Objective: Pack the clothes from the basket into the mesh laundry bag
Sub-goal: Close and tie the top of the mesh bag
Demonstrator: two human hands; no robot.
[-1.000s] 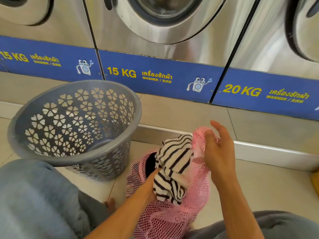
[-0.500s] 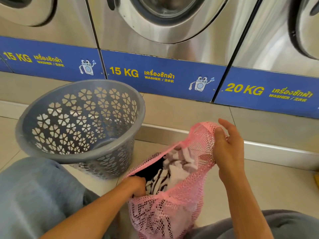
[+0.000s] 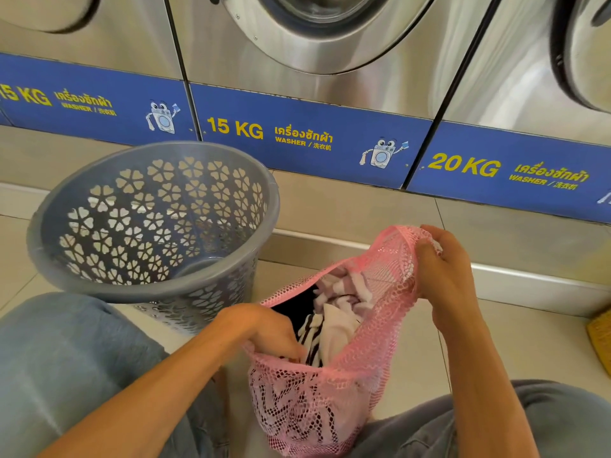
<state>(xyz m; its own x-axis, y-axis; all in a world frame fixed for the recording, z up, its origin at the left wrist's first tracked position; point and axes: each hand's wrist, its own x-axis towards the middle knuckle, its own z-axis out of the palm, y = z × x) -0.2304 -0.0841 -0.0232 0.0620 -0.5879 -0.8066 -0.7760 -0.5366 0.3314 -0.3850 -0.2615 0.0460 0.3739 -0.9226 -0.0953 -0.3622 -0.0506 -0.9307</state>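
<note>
A pink mesh laundry bag point(image 3: 373, 328) stands open between my knees. My right hand point(image 3: 443, 276) grips its far rim and holds it up. My left hand point(image 3: 264, 328) is at the near rim with its fingers curled down inside the mouth; what they hold is hidden. A black-and-white striped garment point(image 3: 325, 335) lies inside the bag on top of dark cloth. The grey plastic basket point(image 3: 99, 285) with flower-shaped holes stands to the left, tilted toward me, and no clothes show in it.
A row of steel washing machines point(image 3: 330, 61) with blue label strips stands on a raised tiled step point(image 3: 330, 206) straight ahead. My knees in grey trousers are at the lower left and lower right. A yellow object point(image 3: 600, 338) shows at the right edge.
The striped garment, which bulged out of the bag's mouth a second ago, has been pushed down inside. My left hand has come back up to the near rim. The right hand has raised the rim slightly.
</note>
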